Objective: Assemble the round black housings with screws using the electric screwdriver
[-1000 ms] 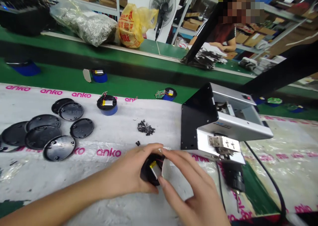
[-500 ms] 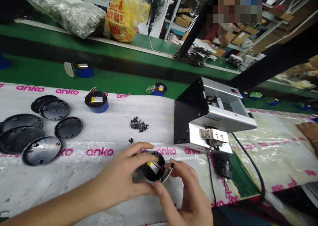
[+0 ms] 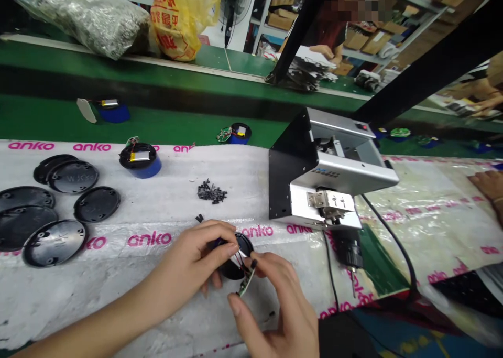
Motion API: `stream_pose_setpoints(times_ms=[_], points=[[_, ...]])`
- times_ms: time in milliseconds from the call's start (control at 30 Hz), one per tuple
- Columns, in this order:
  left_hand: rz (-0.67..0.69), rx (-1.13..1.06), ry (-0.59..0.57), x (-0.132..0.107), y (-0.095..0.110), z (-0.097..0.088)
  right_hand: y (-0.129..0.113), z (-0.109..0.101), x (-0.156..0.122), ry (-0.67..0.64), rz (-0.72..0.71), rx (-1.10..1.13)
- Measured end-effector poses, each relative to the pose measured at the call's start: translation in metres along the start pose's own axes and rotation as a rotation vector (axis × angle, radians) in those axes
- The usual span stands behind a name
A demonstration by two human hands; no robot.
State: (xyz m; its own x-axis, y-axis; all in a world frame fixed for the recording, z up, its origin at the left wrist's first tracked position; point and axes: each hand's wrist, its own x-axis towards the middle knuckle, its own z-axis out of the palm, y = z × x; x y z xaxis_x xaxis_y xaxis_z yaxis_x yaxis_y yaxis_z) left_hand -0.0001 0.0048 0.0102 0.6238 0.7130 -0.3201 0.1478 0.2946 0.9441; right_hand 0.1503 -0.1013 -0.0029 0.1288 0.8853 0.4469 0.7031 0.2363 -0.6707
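Left hand (image 3: 192, 263) grips the round black plastic housing (image 3: 234, 257) near the tabletop's front edge. Right hand (image 3: 279, 300) pinches the small green circuit board (image 3: 245, 283) w/ thin wires, touching the housing rim. Imo keep the wires slack & seat the board flat, don't force it.

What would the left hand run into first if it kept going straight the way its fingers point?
Probably the right hand: the left hand, gripping the black round housing, points rightward at it, and their fingertips nearly touch at the small circuit board.
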Motion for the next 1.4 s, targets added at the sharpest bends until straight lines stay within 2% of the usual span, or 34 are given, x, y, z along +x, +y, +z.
stream_pose_setpoints(times_ms=[100,267,433,733,967,1133,1267,1400], points=[[0.005,0.011,0.048,-0.001,0.004,0.005,-0.001,-0.003,0.004,-0.032,-0.062,-0.026],[-0.102,-0.161,0.101,0.001,0.005,0.007,-0.007,-0.012,0.016,-0.16,-0.075,-0.113],[-0.167,-0.182,0.013,0.0,0.0,0.007,-0.004,-0.013,0.029,-0.232,-0.14,-0.231],[-0.227,-0.542,-0.125,-0.002,-0.005,-0.011,0.001,-0.018,0.049,-0.305,-0.264,-0.199],[-0.201,-0.498,-0.09,0.0,-0.006,-0.006,-0.004,-0.019,0.053,-0.344,-0.279,-0.236],[-0.205,-0.442,-0.043,-0.003,-0.002,-0.003,-0.008,-0.019,0.048,-0.319,-0.254,-0.299],[-0.184,-0.372,0.007,-0.005,-0.001,0.002,-0.009,-0.023,0.045,-0.385,-0.234,-0.315],[-0.152,-0.321,0.015,-0.005,-0.002,0.005,-0.007,-0.021,0.045,-0.334,-0.227,-0.275]])
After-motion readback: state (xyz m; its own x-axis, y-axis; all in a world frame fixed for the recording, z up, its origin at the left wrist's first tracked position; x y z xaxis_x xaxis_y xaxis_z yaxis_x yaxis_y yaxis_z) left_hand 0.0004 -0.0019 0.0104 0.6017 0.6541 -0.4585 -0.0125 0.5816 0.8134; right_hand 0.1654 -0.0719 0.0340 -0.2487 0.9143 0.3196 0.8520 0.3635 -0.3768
